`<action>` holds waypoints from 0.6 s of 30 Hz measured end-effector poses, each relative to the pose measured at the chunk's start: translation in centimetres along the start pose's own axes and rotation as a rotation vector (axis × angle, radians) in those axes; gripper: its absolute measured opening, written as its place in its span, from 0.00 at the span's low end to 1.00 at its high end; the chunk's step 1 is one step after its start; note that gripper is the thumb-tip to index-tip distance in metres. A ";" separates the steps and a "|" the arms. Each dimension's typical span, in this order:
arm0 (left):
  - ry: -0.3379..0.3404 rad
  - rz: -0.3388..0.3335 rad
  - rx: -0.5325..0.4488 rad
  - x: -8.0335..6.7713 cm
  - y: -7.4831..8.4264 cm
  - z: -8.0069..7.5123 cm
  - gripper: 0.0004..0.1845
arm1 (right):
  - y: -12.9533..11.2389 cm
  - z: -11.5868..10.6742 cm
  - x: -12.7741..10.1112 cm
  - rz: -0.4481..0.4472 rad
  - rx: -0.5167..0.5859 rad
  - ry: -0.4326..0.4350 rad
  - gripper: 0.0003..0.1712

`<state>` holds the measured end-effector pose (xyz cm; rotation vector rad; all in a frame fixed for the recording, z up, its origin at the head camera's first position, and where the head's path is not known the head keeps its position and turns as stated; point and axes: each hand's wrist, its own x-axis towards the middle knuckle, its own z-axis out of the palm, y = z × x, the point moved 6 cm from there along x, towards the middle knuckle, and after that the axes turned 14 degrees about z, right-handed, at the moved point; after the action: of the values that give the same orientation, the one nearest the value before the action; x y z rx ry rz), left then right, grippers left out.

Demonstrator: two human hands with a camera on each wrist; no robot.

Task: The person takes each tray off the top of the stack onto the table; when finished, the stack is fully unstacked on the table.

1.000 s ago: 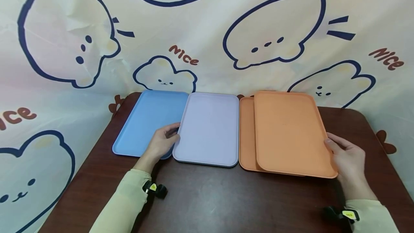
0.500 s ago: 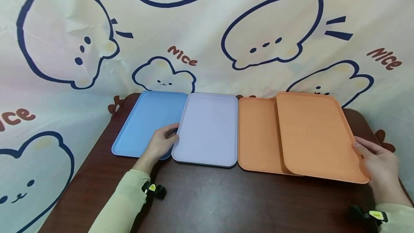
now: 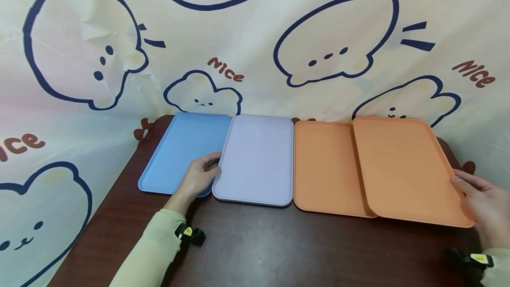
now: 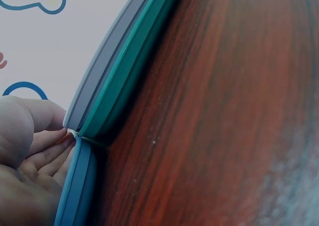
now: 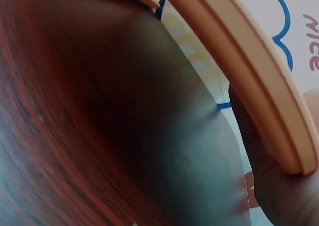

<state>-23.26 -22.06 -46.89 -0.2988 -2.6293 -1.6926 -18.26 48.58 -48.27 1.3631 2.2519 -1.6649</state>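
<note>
A flat lavender tray [image 3: 255, 158] with a low rim lies mid-table, stacked on a green tray [image 4: 119, 81]. My left hand [image 3: 198, 175] holds the lavender tray's left edge by thumb and fingers, with its wrist over the blue tray [image 3: 187, 145]. At the right, my right hand [image 3: 488, 203] grips the right edge of an upper orange tray [image 3: 410, 172], thumb on top and fingers beneath. This tray is raised at the right, with its underside apart from the table in the right wrist view. Its left side overlaps a second orange tray [image 3: 326, 167] on the table.
The dark wooden table [image 3: 259, 251] runs in front of the row of trays. A cloth with cartoon drawings [image 3: 255, 34] hangs behind the table and along its left. Each wrist wears a small black camera [image 3: 191, 234].
My right hand has carried the upper orange tray to the right, uncovering most of the lower orange tray. The left hand has stayed at the lavender tray's edge.
</note>
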 end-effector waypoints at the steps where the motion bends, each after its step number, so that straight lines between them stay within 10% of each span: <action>1: 0.001 0.002 0.001 0.0 0.0 0.0 0.24 | 0.0 -0.1 0.2 -0.012 -0.009 0.002 0.32; 18: -0.002 -0.001 -0.001 0.0 0.0 0.0 0.24 | -0.4 -2.0 2.2 -0.169 0.028 0.018 0.24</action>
<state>-23.27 -22.04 -46.91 -0.3000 -2.6307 -1.6950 -18.98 51.50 -48.16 1.2290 2.4241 -1.7451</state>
